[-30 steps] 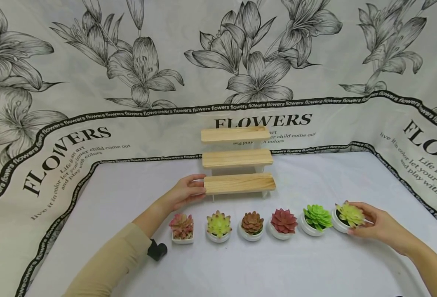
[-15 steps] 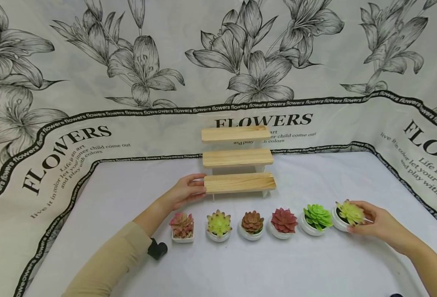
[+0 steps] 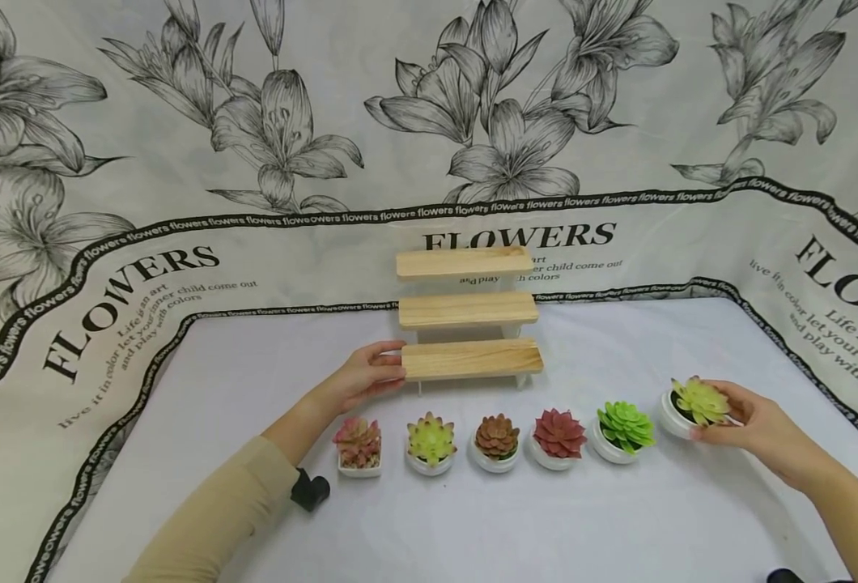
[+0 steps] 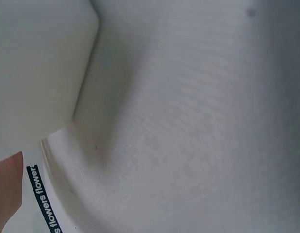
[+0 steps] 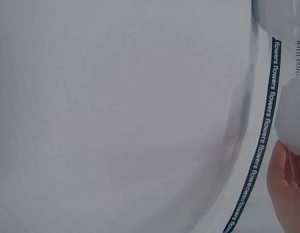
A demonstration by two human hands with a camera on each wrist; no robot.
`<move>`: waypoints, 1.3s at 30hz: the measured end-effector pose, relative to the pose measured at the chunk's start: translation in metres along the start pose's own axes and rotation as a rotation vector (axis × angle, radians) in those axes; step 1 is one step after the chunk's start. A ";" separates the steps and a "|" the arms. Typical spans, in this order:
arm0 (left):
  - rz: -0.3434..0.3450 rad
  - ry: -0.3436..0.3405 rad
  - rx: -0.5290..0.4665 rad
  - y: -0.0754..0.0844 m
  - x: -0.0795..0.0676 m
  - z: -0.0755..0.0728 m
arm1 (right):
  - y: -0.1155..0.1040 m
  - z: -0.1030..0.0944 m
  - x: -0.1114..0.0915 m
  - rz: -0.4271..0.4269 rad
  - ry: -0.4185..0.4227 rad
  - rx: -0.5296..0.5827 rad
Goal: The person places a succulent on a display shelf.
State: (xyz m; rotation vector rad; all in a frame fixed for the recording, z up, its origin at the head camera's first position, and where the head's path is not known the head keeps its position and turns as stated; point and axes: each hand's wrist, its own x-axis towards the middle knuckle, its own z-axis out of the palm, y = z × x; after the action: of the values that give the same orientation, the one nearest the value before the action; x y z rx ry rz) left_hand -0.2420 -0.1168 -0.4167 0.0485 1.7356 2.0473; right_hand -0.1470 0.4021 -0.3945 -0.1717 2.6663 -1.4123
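Note:
My right hand pinches a yellow-green potted succulent by its white pot, fingers behind and thumb at the front. The pot tilts at the right end of a row of succulents. In the right wrist view, the fingertips meet the underside of the white pot. My left hand rests its fingers against the left end of the lowest board of a three-tier wooden display stand. In the left wrist view only a bit of that hand shows at the lower left.
A bright green succulent, a dark red one, a brown one, a red-tipped yellow-green one and a pink one in a square pot line up before the stand. A flower-print cloth hangs behind the white table.
My right hand has moved up and slightly right with the yellow-green succulent, widening the gap to the bright green one. The left hand keeps its place at the stand.

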 end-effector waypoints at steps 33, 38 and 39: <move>0.014 -0.016 0.031 -0.004 -0.002 0.000 | -0.055 -0.020 0.016 -0.033 0.054 0.083; 0.018 -0.021 0.031 -0.004 -0.001 -0.001 | -0.062 -0.021 0.020 -0.061 0.058 0.062; 0.020 -0.022 0.031 -0.004 -0.001 -0.001 | -0.063 -0.021 0.021 -0.059 0.060 0.054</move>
State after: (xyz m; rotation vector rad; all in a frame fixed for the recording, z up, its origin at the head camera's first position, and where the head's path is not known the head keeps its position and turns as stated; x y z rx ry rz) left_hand -0.2402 -0.1175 -0.4206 0.0978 1.7601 2.0262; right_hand -0.1682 0.3806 -0.3314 -0.2081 2.6886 -1.5294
